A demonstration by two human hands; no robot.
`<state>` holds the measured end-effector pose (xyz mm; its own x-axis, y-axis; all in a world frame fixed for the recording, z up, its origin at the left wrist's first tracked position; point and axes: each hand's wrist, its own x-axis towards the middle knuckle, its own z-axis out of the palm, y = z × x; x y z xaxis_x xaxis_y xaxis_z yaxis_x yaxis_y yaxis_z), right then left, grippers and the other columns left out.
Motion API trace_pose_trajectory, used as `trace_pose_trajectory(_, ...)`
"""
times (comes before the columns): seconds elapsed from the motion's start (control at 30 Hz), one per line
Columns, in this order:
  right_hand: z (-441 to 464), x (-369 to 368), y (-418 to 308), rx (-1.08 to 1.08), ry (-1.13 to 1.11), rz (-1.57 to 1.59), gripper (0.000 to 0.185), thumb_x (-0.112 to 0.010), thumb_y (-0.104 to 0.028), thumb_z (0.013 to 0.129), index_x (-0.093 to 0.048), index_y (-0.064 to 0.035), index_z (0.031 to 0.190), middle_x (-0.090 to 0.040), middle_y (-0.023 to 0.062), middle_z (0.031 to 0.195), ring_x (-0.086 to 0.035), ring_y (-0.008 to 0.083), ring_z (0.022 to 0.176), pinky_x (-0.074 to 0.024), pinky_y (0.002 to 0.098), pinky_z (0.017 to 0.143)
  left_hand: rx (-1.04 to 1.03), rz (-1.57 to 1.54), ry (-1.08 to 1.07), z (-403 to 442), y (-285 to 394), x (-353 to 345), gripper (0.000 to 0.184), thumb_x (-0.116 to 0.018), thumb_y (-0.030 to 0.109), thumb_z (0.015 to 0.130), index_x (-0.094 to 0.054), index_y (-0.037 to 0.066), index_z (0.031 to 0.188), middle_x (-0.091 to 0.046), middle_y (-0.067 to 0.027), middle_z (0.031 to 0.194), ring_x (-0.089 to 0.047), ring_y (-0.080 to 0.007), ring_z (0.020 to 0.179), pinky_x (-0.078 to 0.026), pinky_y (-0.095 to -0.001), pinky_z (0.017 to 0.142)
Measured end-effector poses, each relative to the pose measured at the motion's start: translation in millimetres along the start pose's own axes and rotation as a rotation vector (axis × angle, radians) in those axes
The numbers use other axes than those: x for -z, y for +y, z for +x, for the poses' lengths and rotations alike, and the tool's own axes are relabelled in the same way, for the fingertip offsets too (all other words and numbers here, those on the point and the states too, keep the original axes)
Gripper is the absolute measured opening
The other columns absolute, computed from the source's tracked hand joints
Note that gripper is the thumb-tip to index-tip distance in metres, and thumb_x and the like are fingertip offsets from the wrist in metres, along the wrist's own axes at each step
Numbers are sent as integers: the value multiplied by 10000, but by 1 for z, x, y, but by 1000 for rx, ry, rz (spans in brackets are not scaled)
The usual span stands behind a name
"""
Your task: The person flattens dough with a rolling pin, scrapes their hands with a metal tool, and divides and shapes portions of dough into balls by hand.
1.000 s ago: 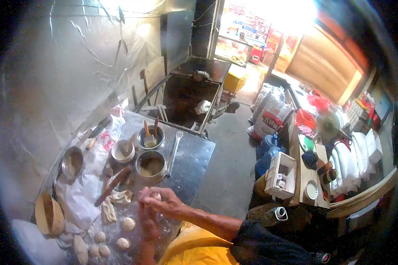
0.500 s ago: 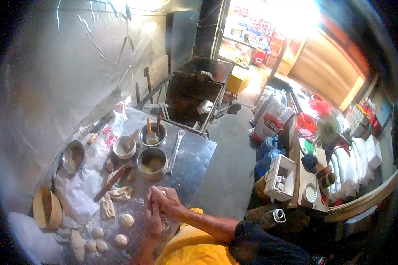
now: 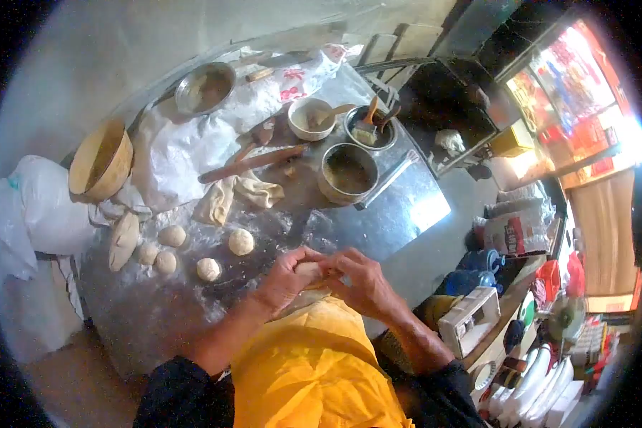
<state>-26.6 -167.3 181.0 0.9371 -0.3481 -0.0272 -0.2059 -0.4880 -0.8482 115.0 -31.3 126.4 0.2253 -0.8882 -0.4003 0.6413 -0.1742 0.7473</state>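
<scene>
Close to my yellow apron, both hands meet around a piece of dough (image 3: 308, 268). My left hand (image 3: 284, 278) curls around one side of it, while the fingers of my right hand (image 3: 360, 282) pinch its other side. Beyond them on the floured metal table (image 3: 171, 314) lie a dough ball (image 3: 241, 242) and a second dough ball (image 3: 208, 269), with several smaller ones farther left. A longer dough piece (image 3: 124, 241) rests beside those. Behind the balls are a crumpled cloth (image 3: 242, 196) and a wooden rolling pin (image 3: 250, 163).
A metal pot (image 3: 348, 178), a white bowl (image 3: 312, 120) and a pot with brushes (image 3: 369, 132) stand at the back right, beside a long metal utensil (image 3: 389, 180). Farther left are a metal bowl (image 3: 205, 88) and a tan basin (image 3: 101, 160). Blue bottles (image 3: 472, 271) stand right of the table.
My view has turned, so the table now fills more of the left and middle. My hands, clasped together before, now sit side by side with the dough showing between them.
</scene>
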Motion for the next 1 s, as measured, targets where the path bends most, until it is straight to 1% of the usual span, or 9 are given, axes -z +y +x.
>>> trace_pose_trajectory(0.2, 9, -7, 37, 10, -9, 53, 132, -705, -43, 824, -699, -46, 956, -665, 132, 868, -681, 312, 835, -556, 380, 720, 55, 169, 65, 14, -15, 15, 130, -661, 58, 886, -640, 40, 1013, -674, -63, 968, -676, -172, 855, -576, -337, 803)
trace_pose_trajectory(0.37, 0, -15, 153, -494, 227, -63, 105, -670, -74, 852, -705, -24, 937, -665, 130, 826, -672, 242, 759, -541, 341, 695, -284, -137, 222, 35, 47, 18, 233, -671, 42, 828, -647, 43, 1060, -651, -33, 932, -641, -121, 847, -542, -285, 803)
trace_pose_trajectory(0.47, 6, -22, 149, -531, 324, 35, 131, -661, -82, 881, -700, -5, 980, -668, 129, 880, -674, 236, 788, -545, 335, 733, -621, 260, 443, 53, 45, 36, 358, -710, 103, 859, -624, 29, 1198, -643, -29, 983, -614, -104, 881, -519, -271, 849)
trace_pose_trajectory(0.57, 34, -25, 126, -462, 326, 69, 212, -677, -117, 910, -692, 3, 1084, -657, 130, 1021, -689, 210, 906, -549, 303, 807, -835, 996, 578, 56, 3, 70, 525, -708, 143, 891, -523, -4, 1360, -580, -184, 1264, -573, -304, 1147, -448, -414, 1026)
trace_pose_trajectory(0.6, 40, -31, 129, -302, 371, 71, 263, -666, -102, 909, -663, -6, 1153, -649, 145, 1071, -681, 240, 953, -547, 329, 847, -692, 1177, 531, 57, -24, 86, 583, -671, 132, 912, -453, -12, 1434, -475, -254, 1420, -455, -414, 1323, -370, -472, 1108)
trace_pose_trajectory(0.67, 52, -28, 132, -89, 263, 73, 479, -630, -37, 889, -519, -53, 1355, -537, 185, 1333, -641, 327, 1064, -532, 385, 929, -609, 1440, 342, 52, -61, 128, 548, -647, 99, 914, -472, -3, 1424, -469, -259, 1438, -429, -439, 1357, -350, -487, 1131)
trace_pose_trajectory(0.83, 66, -41, 155, -220, 148, -26, 592, -614, -79, 897, -403, -73, 1449, -480, 209, 1399, -596, 384, 1107, -515, 450, 940, -537, 1199, 445, 74, -28, 120, 519, -635, 82, 902, -499, 1, 1396, -489, -226, 1435, -445, -426, 1346, -335, -498, 1143)
trace_pose_trajectory(0.93, 57, -43, 160, -309, 129, -71, 550, -601, -94, 919, -422, -74, 1440, -493, 205, 1370, -595, 383, 1103, -513, 449, 927, -406, 1290, 434, 107, -14, 103, 545, -658, 151, 898, -499, 13, 1401, -466, -186, 1477, -423, -399, 1373, -326, -493, 1152)
trace_pose_trajectory(1.0, 51, -50, 169, -299, 133, -77, 539, -606, -100, 926, -430, -73, 1435, -496, 200, 1367, -598, 383, 1101, -516, 447, 923, -311, 1722, 198, 122, -26, 104, 633, -686, 219, 894, -446, 55, 1457, -384, -148, 1548, -356, -360, 1434, -282, -517, 1173)
